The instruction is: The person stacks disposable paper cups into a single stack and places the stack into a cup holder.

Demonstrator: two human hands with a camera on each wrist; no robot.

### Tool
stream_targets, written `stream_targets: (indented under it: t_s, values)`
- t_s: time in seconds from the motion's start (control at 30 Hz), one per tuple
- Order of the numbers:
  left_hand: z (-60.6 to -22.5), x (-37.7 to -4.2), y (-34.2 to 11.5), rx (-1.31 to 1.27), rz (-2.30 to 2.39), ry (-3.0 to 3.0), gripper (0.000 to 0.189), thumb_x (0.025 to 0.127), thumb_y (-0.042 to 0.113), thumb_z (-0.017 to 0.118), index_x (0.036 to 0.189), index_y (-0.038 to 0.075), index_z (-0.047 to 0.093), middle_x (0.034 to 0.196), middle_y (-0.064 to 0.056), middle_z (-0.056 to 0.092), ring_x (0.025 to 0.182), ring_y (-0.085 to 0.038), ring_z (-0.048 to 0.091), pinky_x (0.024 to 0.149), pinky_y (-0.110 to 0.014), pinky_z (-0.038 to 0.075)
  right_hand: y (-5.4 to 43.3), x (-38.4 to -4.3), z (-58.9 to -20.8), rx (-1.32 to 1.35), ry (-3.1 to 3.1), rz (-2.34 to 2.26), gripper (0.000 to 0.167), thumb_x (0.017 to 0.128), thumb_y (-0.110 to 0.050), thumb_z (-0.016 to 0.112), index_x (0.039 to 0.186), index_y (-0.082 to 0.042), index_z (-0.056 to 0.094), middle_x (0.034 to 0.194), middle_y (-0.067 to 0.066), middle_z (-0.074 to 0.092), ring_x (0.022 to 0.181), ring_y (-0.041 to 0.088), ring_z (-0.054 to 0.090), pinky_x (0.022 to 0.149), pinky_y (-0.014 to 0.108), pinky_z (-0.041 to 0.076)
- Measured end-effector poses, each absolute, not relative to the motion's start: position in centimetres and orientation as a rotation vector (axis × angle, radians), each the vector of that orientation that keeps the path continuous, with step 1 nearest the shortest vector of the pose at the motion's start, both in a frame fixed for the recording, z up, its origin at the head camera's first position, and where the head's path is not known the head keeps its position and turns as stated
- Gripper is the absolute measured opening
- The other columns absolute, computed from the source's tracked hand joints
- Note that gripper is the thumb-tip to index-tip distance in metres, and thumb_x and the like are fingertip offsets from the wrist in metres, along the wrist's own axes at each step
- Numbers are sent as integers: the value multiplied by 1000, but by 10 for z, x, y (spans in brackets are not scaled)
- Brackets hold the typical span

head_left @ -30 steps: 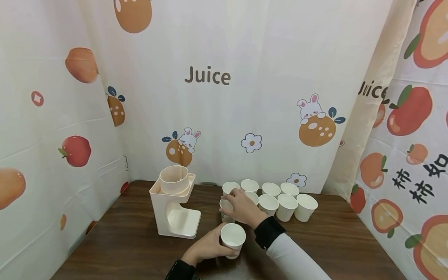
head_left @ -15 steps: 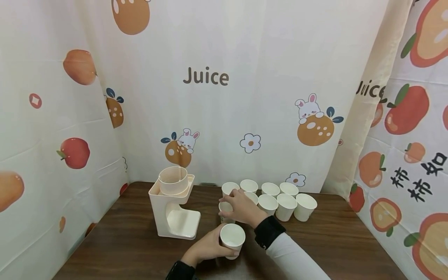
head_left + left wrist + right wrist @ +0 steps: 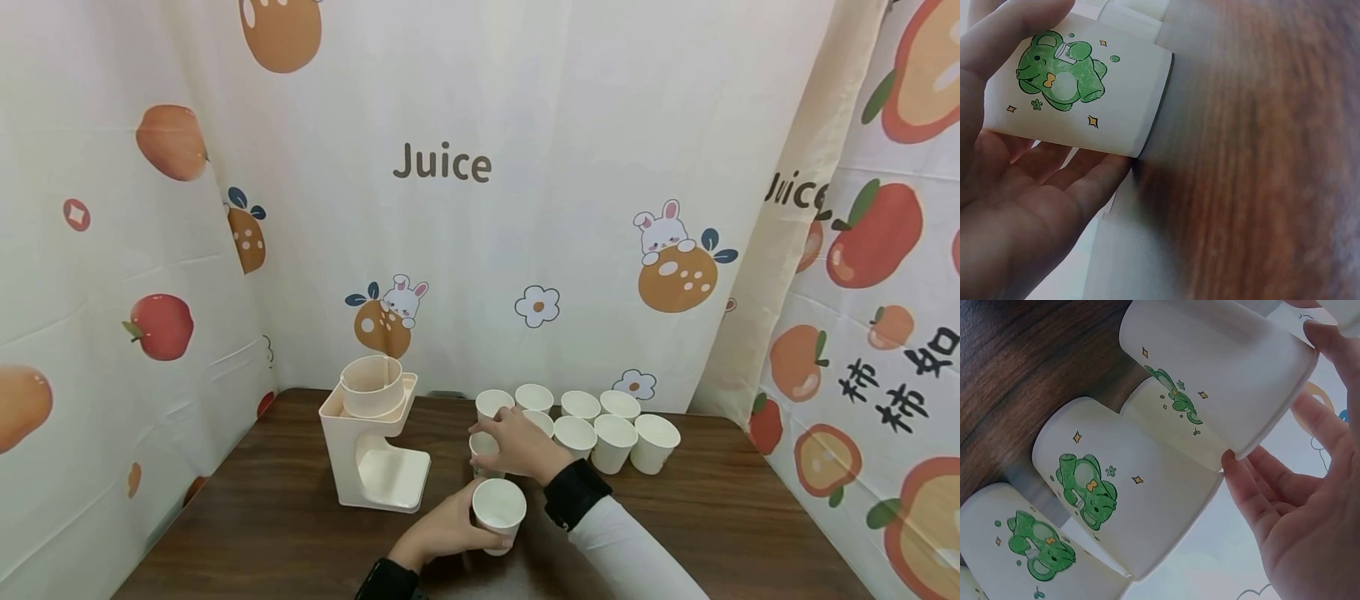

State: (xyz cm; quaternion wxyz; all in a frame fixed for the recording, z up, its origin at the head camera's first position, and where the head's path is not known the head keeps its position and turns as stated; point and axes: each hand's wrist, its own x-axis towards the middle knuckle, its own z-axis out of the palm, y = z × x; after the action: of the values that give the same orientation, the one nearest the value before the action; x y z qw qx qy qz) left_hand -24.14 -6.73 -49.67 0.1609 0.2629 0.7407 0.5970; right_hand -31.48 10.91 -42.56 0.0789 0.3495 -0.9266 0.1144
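Note:
My left hand (image 3: pixel 450 523) grips a white paper cup (image 3: pixel 498 504) from the side near the table's front. In the left wrist view a green bear is printed on this cup, whose base is close to the wood. Just beyond it, my right hand (image 3: pixel 521 446) spans the mouth of another paper cup (image 3: pixel 1235 369) at the left end of the group. The right wrist view shows its fingertips (image 3: pixel 1229 459) at the rim, thumb and fingers apart on it. The hand hides part of this cup and some behind it.
Several upright white paper cups (image 3: pixel 615 450) stand in two rows at the back right. A cream juicer-like machine (image 3: pixel 337 450) with a round hopper and a low tray stands to the left on the brown table (image 3: pixel 262 517). Fruit-printed curtains (image 3: pixel 600 167) enclose the back and sides.
Both hands and the cups stay in nearly the same places; only the head view shifts slightly.

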Motion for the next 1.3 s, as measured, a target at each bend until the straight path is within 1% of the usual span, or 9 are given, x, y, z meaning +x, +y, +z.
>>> stream_targets:
  t_s: [0.13, 0.3, 0.53, 0.63, 0.73, 0.87, 1.07, 1.3]
  values:
    - [-496, -241, -68, 748, 1711, 2108, 79, 81, 18, 84, 146, 5, 40, 121, -1, 60, 111, -20, 58, 92, -41, 46, 109, -314, -425, 1061, -2778, 358, 42, 89, -42, 76, 125, -23, 68, 106, 11, 62, 97, 28, 56, 75, 38, 52]
    - [-496, -241, -68, 742, 1709, 2101, 82, 81, 18, 84, 147, 4, 38, 122, -1, 60, 112, -21, 58, 93, -42, 45, 109, -313, -424, 1066, -2783, 356, 41, 90, -42, 75, 126, -24, 68, 107, 10, 61, 97, 26, 56, 77, 37, 52]
    - [-495, -240, -67, 734, 1707, 2103, 79, 81, 18, 84, 146, 6, 40, 122, -2, 60, 112, -22, 58, 93, -42, 45, 113, -309, -415, 1051, -2736, 349, 40, 91, -41, 73, 125, -22, 70, 105, 9, 61, 93, 24, 55, 69, 34, 52]
    - [-496, -241, -67, 754, 1714, 2097, 78, 82, 17, 84, 145, 6, 41, 123, -2, 60, 112, -22, 58, 93, -40, 46, 116, -306, -407, 1056, -2708, 360, 40, 91, -40, 74, 125, -21, 70, 104, 8, 60, 92, 24, 54, 69, 34, 50]
    - [-497, -241, -68, 764, 1725, 2083, 74, 82, 16, 84, 143, 8, 42, 122, -3, 60, 112, -22, 58, 93, -40, 46, 119, -304, -398, 1059, -2709, 393, 39, 92, -39, 73, 126, -22, 69, 105, 9, 60, 94, 25, 54, 71, 36, 50]
    - [-498, -242, -67, 757, 1723, 2094, 72, 82, 17, 84, 141, 9, 44, 120, -2, 61, 111, -22, 58, 92, -41, 46, 124, -303, -390, 1069, -2702, 430, 39, 92, -37, 73, 127, -18, 68, 108, 12, 61, 98, 29, 55, 76, 40, 51]
    - [-497, -242, -66, 744, 1714, 2128, 70, 81, 17, 85, 138, 10, 47, 120, -3, 62, 111, -24, 59, 91, -43, 46, 135, -299, -377, 1075, -2642, 423, 42, 92, -33, 73, 128, -14, 68, 104, 14, 61, 97, 31, 56, 79, 44, 50]
    - [-497, -243, -66, 740, 1708, 2142, 68, 81, 18, 85, 137, 9, 48, 118, -1, 62, 109, -21, 59, 92, -44, 45, 144, -288, -367, 1022, -2702, 470, 45, 92, -37, 73, 133, -19, 66, 114, 14, 60, 107, 30, 54, 81, 43, 51]
